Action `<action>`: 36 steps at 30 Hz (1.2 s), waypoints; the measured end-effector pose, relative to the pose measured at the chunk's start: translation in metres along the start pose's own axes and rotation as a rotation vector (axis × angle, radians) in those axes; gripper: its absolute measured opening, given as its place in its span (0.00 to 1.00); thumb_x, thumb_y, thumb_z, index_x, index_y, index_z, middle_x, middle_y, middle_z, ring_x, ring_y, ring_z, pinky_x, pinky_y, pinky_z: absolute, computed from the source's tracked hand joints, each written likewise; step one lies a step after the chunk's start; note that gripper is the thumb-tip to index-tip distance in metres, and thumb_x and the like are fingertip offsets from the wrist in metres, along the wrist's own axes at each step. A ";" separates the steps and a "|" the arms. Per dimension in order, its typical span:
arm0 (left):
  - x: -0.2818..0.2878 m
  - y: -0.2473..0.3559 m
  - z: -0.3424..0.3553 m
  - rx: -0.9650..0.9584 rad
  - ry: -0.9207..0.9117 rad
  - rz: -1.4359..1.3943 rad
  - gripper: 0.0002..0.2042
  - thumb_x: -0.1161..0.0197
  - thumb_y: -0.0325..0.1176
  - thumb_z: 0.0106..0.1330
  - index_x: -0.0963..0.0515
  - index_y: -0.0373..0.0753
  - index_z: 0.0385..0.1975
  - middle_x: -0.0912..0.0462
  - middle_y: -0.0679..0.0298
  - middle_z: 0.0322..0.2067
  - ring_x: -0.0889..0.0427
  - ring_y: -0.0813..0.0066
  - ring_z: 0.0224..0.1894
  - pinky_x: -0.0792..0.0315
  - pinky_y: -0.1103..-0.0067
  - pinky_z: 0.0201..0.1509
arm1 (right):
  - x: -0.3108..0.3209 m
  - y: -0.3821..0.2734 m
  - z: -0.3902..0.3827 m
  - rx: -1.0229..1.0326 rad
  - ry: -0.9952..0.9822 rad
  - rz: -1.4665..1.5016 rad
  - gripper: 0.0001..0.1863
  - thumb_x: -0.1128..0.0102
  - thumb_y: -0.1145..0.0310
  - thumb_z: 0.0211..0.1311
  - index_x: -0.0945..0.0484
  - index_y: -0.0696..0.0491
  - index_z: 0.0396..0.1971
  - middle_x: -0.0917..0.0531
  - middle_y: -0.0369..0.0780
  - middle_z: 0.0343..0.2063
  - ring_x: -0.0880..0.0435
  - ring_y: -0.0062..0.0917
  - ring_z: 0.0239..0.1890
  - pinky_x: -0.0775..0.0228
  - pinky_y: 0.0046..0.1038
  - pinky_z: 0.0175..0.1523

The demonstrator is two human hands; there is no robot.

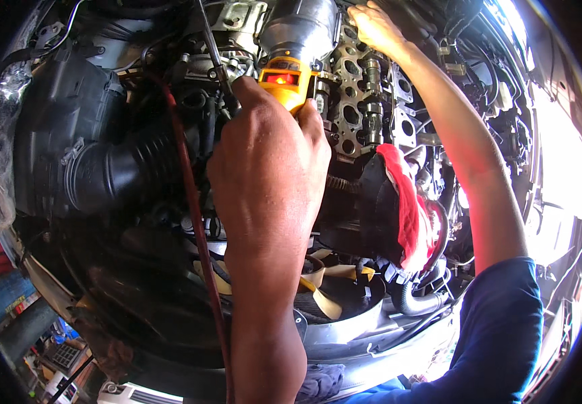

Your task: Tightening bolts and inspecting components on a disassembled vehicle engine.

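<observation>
Black plastic forms the boxy, closed air housing (69,114) at far left; its contents are hidden. A ribbed black rubber duct (126,161) runs from it towards the engine. Next, a slim dark-red flexible line (186,172) passes down to the lower edge, just beside the left forearm. The left hand (271,161) is closed around a yellow plastic tool with a red-glowing window (291,101), held over the middle of the engine bay; a silvery rounded metal hood (301,30) sits just above it. Lower down, a pale curved fan shroud (358,323) contains a fan with pale yellow blades (325,306). Further right, a grey metal engine part with a row of round openings (349,131) leads up to the right hand (376,28), its fingers bent; whether it holds anything, I cannot tell. A bright red cloth (402,202) drapes over a rounded black part (378,209) below, left of the right arm
</observation>
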State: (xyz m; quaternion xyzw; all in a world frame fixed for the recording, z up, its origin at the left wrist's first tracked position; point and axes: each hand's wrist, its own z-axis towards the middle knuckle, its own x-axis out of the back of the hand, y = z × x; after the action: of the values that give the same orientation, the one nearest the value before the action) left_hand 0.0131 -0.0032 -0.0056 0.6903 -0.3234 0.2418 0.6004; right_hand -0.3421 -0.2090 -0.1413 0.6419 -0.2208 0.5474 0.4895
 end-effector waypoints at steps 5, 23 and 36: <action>0.002 0.000 0.001 -0.011 0.005 0.049 0.23 0.37 0.47 0.71 0.26 0.28 0.47 0.15 0.39 0.37 0.15 0.41 0.43 0.24 0.56 0.47 | 0.008 -0.010 0.006 -0.057 -0.042 -0.176 0.07 0.40 0.66 0.56 0.17 0.53 0.30 0.15 0.40 0.35 0.15 0.35 0.46 0.30 0.38 0.60; -0.005 -0.005 0.001 -0.093 0.066 0.076 0.19 0.39 0.42 0.72 0.28 0.28 0.45 0.13 0.44 0.31 0.11 0.49 0.36 0.17 0.62 0.40 | 0.011 0.035 0.007 0.019 -0.046 0.326 0.09 0.36 0.68 0.58 0.21 0.52 0.37 0.16 0.43 0.33 0.15 0.39 0.43 0.27 0.40 0.55; -0.004 -0.004 -0.002 -0.107 0.068 0.055 0.18 0.38 0.40 0.71 0.28 0.27 0.45 0.13 0.45 0.31 0.11 0.48 0.36 0.17 0.62 0.41 | -0.016 0.021 0.002 0.191 0.321 -0.118 0.15 0.41 0.65 0.61 0.17 0.54 0.45 0.14 0.44 0.44 0.18 0.36 0.55 0.35 0.38 0.68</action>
State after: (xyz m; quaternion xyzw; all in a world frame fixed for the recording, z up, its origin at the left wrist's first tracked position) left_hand 0.0130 -0.0008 -0.0109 0.6396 -0.3340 0.2638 0.6402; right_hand -0.3637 -0.2237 -0.1478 0.6016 -0.0490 0.6315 0.4867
